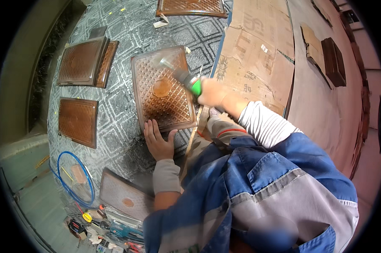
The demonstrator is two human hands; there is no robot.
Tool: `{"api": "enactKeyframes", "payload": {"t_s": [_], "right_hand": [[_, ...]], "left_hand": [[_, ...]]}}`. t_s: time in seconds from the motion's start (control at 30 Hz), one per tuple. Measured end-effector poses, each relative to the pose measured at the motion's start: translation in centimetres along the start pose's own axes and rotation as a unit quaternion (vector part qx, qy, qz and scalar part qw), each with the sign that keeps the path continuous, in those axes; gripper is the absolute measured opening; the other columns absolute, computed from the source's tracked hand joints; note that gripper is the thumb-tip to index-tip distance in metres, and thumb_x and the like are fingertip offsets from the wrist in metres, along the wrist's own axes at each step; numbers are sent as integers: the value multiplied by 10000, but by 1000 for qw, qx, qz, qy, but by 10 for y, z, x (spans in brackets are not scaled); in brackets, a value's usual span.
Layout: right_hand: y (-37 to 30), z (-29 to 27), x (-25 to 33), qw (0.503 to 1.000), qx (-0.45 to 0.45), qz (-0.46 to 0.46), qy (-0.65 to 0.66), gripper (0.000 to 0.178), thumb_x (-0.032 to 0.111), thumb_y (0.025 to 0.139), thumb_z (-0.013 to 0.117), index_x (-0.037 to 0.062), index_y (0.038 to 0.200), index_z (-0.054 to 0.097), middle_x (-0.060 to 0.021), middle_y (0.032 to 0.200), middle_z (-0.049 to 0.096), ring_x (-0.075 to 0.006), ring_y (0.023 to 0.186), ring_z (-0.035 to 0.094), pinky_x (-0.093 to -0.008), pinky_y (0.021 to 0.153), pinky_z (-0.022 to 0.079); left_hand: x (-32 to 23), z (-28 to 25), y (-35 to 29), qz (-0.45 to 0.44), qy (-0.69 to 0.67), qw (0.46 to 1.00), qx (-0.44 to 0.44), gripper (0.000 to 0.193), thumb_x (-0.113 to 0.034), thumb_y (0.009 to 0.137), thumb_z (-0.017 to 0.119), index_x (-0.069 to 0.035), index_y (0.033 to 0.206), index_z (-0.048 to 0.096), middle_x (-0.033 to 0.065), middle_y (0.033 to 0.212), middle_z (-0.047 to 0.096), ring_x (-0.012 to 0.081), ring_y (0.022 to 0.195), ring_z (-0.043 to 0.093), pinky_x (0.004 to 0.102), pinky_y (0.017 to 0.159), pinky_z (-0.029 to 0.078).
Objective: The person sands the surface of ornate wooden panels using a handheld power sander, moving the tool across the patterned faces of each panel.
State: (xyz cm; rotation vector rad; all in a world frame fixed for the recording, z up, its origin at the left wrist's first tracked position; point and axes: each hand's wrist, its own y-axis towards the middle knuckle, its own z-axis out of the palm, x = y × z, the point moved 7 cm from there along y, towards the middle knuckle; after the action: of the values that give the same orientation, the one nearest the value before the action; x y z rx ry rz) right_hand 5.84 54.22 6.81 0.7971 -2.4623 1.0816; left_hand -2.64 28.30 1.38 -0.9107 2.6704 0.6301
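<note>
A glossy brown rectangular panel (162, 71) with a raised diamond pattern and a round medallion lies on the grey patterned carpet (127, 95) in front of me. My left hand (159, 141) rests flat with spread fingers on its near edge. In my right hand (213, 92), closed at the panel's right side, is a hand tool (194, 84) with a green and black grip. Its pale far end is above the panel and smeared by motion, so its kind is unclear.
More brown panels lie to the left: an overlapping pair (81, 63) and a single one (77, 122). Another panel (190, 6) is at the far edge. Flattened cardboard (253, 55) covers the right side. Near left are a blue hose (68, 194), a greyish panel (123, 196) and assorted tools (125, 230).
</note>
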Motion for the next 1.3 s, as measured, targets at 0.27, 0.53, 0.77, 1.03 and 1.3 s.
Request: {"api": "enactKeyframes", "payload": {"t_s": [0.27,0.53,0.77,1.03,1.3], "right_hand": [[-2,-29,-24,996,-25,-23,-78,401,87,764,647,-38,1135,560,-289,1008,688,-427,989,682,-468,844,543],[-23,8,-34,997,-6,-58,-48,439,107,763,692,-38,1152,552,-280,1028,686,-427,1004,681,-476,851,543],[-26,4,-12,997,-18,-41,-57,420,96,748,666,-31,1134,558,-282,964,693,-420,953,692,-480,806,548],[-12,21,-16,996,4,-68,-58,470,108,742,711,-48,1163,572,-276,1071,695,-414,1002,698,-466,859,562],[-23,-18,-25,996,-13,-75,-56,433,79,758,679,-18,1163,558,-281,1012,689,-433,994,679,-482,839,541]], "left_hand": [[1,3,-1,8,1,1000,-3,831,-611,905,614,-22,1467,449,153,1470,466,382,1404,410,531,1166,371],[-1,-1,-3,13,-15,1000,-20,808,-571,908,646,-29,1473,444,161,1477,460,394,1405,408,540,1171,357],[12,-18,-6,-50,-40,998,0,653,-344,959,684,-52,1489,438,249,1516,413,450,1420,375,551,1155,352],[15,-16,-12,-62,-18,998,17,569,-207,996,619,-59,1508,421,292,1545,363,481,1425,363,524,1158,351],[14,-19,-16,-80,4,997,7,531,-209,1006,596,-77,1498,446,265,1553,373,458,1389,420,516,1115,390]]}}
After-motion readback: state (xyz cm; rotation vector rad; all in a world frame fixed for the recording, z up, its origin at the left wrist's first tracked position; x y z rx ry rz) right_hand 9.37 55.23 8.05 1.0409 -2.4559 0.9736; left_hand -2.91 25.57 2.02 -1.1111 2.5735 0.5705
